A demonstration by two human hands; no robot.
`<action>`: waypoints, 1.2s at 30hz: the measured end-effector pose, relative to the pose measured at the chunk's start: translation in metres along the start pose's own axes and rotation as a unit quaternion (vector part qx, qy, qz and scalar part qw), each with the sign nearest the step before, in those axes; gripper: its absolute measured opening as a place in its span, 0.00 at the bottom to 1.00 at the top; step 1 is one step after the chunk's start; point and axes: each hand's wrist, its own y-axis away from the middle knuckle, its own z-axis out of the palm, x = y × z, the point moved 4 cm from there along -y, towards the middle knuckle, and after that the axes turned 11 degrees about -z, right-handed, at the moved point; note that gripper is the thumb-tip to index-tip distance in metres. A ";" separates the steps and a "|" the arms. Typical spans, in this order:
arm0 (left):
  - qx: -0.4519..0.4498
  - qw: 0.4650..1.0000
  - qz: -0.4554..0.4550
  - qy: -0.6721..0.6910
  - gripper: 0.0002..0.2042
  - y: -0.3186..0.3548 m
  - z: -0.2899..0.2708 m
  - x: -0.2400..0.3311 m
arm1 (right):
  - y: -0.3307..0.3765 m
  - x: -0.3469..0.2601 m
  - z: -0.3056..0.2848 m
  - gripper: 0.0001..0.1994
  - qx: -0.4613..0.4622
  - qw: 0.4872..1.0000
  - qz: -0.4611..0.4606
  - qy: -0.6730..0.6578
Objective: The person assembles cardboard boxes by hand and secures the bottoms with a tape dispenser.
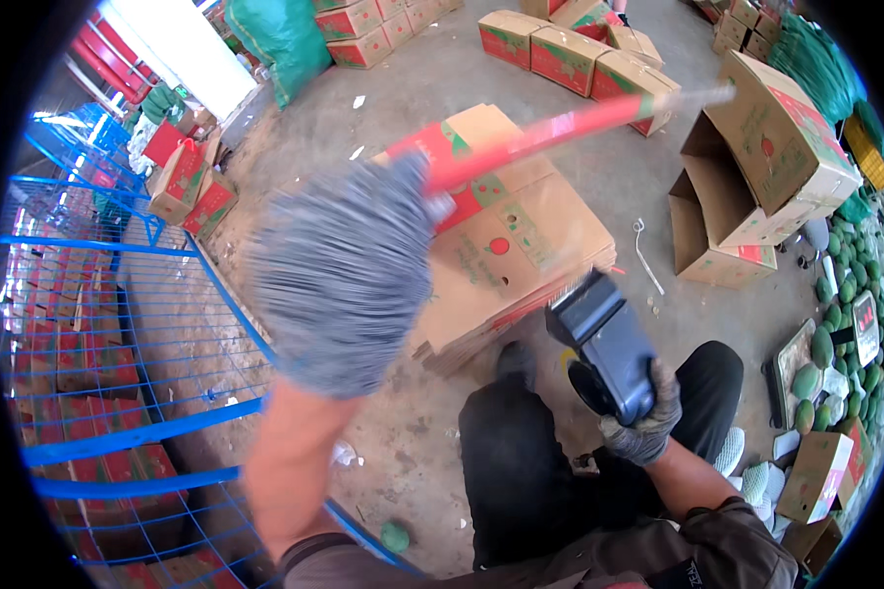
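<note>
My left hand (349, 275), in a grey knitted glove, is raised over the left part of a stack of flattened cartons (506, 250). A long, narrow red thing (550, 137) with a tan and grey far end juts from its fingers toward the upper right. Motion blur hides its exact kind and the finger details. Low at the right, my gloved right hand (648, 422) grips a dark blue-and-black, boxy handheld device (614, 358). The device points up and left, beside the stack's near right corner and above my knees.
A blue wire fence (167, 427) runs along my left, with red cartons behind it. Open cartons (771, 147) stand at the right, near many green fruits (840, 324) and a scale (796, 368). Closed cartons (565, 59) and a green sack (277, 44) are at the back.
</note>
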 end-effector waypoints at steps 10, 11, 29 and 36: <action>0.114 0.990 -0.089 0.000 0.32 -0.084 0.161 -0.077 | -0.241 0.112 0.144 0.35 0.097 0.983 -0.108 0.111; 0.050 0.992 -0.084 0.076 0.34 -0.054 0.187 -0.058 | -0.257 0.133 0.167 0.35 0.060 0.990 -0.062 0.114; -0.378 0.916 -0.033 0.127 0.36 0.245 0.248 0.122 | -0.164 0.179 0.149 0.33 -0.279 0.889 0.277 0.234; -0.319 0.935 0.014 0.155 0.27 0.212 0.183 0.109 | 0.039 0.007 -0.013 0.37 -0.194 0.930 0.201 0.238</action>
